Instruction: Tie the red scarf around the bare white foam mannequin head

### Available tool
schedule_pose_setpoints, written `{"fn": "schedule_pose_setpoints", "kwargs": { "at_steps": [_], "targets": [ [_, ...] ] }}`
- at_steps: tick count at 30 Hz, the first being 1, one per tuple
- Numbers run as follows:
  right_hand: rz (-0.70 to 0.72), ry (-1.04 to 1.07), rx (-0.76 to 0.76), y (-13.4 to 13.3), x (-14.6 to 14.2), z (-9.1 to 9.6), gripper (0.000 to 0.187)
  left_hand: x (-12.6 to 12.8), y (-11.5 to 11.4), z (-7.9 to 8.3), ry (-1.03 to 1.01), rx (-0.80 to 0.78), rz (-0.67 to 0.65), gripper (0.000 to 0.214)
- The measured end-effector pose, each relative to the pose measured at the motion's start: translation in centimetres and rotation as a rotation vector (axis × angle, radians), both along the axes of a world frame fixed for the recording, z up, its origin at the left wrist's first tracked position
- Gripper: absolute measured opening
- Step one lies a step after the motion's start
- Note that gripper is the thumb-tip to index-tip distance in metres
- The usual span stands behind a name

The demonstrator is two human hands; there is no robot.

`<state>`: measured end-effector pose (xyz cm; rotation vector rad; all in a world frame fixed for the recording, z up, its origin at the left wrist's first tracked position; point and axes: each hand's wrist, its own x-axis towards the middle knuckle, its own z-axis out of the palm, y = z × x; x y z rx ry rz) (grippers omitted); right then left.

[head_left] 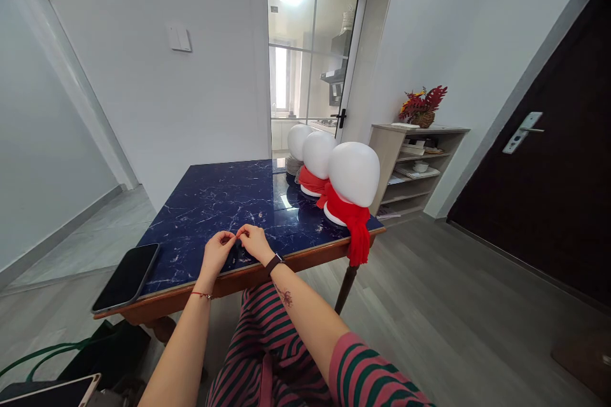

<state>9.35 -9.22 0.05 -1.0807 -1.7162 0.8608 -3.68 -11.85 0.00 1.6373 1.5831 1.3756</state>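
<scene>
My left hand (217, 252) and my right hand (255, 242) meet at the near edge of a dark blue marbled table (214, 197). Their fingertips pinch together on a small dark item (233, 256) that lies on the tabletop; what it is I cannot tell. Further along the right side of the table stand three white foam heads; the nearest head (354, 173) wears a red scarf (353, 226) that hangs over the table edge. The middle head (318, 154) also has a red scarf. The far head (298, 140) is mostly hidden.
A black phone (126, 276) lies at the table's left front corner. A second phone (48, 391) and a dark bag with green handles (95, 350) sit low left. A wooden shelf with flowers (415, 152) stands against the right wall, next to a dark door (548, 172).
</scene>
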Motion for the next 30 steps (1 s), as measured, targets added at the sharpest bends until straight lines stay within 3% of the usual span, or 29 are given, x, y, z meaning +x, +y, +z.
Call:
{"fn": "schedule_pose_setpoints", "kwargs": {
  "at_steps": [30],
  "targets": [
    [-0.004,0.005,0.005,-0.1,0.02,0.08,0.021,-0.12,0.0,-0.03,0.016,0.008,0.0,0.027]
  ]
}}
